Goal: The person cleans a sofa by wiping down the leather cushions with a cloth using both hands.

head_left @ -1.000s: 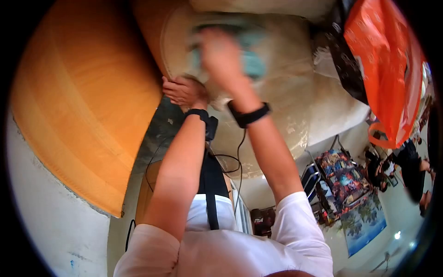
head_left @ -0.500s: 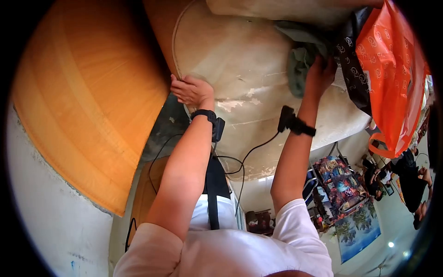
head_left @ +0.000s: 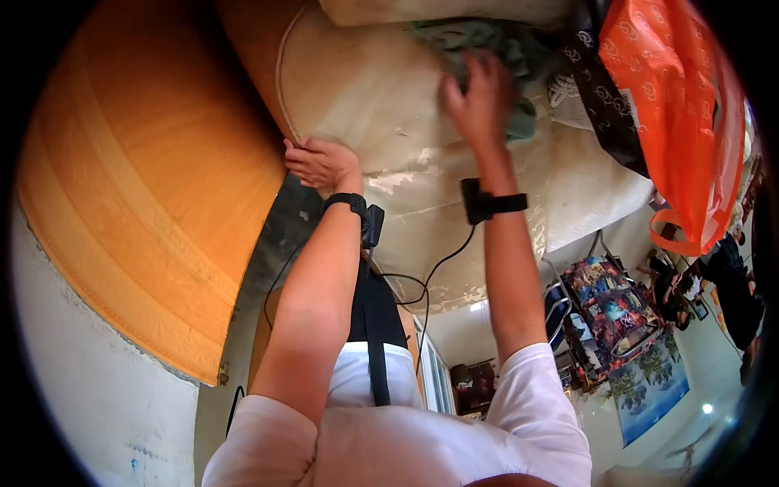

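Observation:
A worn beige sofa (head_left: pixel 349 89) with peeling patches stretches out in front of me. My left hand (head_left: pixel 323 165) is at its left edge, fingers bent around the piped seam. Farther back on the seat lies a crumpled grey-green cloth (head_left: pixel 519 49). Over its near part is my right hand (head_left: pixel 480 101), thumb and fingers spread and slightly blurred. How firmly the palm presses on the cloth cannot be made out. Each wrist wears a black strap with a small box and a cable.
An orange bag (head_left: pixel 661 105) with a black side stands on the right, beside a whitish knitted item (head_left: pixel 570 104). A yellow-orange wooden panel (head_left: pixel 154 178) fills the left. Lower right are a patterned folding chair (head_left: pixel 613 312) and a landscape poster (head_left: pixel 649 390).
My right hand has swept left and away from me, and the green cloth has shifted left, spreading near the backrest. My left hand stays at the sofa edge. The view has turned slightly.

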Demonstrator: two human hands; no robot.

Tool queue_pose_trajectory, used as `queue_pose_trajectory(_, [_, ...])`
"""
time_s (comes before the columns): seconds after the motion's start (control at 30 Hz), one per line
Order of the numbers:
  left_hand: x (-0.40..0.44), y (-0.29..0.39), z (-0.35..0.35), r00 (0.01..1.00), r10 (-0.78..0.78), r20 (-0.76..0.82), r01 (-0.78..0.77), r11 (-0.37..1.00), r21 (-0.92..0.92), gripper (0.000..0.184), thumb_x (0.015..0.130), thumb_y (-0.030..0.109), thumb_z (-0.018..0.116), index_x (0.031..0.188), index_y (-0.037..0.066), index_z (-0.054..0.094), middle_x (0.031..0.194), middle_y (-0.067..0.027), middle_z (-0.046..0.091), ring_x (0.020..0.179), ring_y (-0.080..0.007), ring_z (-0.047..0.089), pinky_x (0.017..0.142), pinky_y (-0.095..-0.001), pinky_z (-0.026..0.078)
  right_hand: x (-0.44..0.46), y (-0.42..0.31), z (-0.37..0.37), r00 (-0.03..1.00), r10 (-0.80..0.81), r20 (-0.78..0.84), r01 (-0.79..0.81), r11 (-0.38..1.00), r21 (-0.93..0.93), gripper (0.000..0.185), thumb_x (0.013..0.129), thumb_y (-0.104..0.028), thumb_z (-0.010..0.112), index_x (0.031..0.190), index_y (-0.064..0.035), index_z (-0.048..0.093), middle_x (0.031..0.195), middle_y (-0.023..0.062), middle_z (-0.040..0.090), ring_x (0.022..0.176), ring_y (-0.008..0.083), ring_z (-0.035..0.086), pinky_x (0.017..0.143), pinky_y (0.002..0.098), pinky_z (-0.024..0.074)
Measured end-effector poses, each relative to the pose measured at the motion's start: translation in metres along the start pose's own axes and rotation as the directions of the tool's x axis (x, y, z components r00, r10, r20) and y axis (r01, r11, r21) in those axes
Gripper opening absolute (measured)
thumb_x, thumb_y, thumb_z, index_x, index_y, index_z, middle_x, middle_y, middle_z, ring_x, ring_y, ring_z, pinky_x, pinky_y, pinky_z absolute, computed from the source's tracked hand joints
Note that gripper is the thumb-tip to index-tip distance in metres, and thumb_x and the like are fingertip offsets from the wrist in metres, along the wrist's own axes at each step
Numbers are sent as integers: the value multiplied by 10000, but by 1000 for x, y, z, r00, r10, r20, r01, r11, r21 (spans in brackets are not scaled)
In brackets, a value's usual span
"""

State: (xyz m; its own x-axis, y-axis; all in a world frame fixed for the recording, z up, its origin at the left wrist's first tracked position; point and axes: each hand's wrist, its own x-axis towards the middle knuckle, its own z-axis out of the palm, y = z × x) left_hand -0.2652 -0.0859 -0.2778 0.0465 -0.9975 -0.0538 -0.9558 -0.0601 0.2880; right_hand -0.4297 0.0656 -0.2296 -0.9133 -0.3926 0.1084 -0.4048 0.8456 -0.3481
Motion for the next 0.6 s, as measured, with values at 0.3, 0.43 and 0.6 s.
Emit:
queue_pose_trajectory(0.3, [0, 2, -4, 1000, -6, 30, 7, 999, -39, 416, 996, 309, 361, 1303, 63, 495, 1283, -198, 549, 1187, -398, 508, 947, -507, 384, 53, 166, 10, 975, 199, 98, -192, 978, -76, 515, 865, -376, 607, 1284, -75, 606, 1293, 210, 612, 1181, 426, 570, 988, 525, 456])
queue_pose_trajectory(0.43, [3, -2, -4, 999, -6, 42, 7, 1000, -15, 410, 991, 306, 364, 1289, 59, 500, 1276, -196, 551, 1182, -397, 507, 949, -511, 382, 65, 143, 20, 962, 256, 91, -232, 949, -213, 518, 852, -362, 610, 1288, -81, 612, 1234, 215, 642, 1118, 427, 613, 968, 502, 489])
queue_pose_trajectory(0.6, [1, 0, -2, 1000, 17, 11, -17, 1000, -11, 391, 975, 293, 391, 1248, 47, 525, 1260, -151, 566, 1171, -368, 510, 920, -479, 382, 29, -4, -8, 942, -221, 251, 203, 974, 98, 419, 666, -58, 638, 1073, -109, 723, 1093, 132, 690, 980, 379, 625, 862, 467, 519])
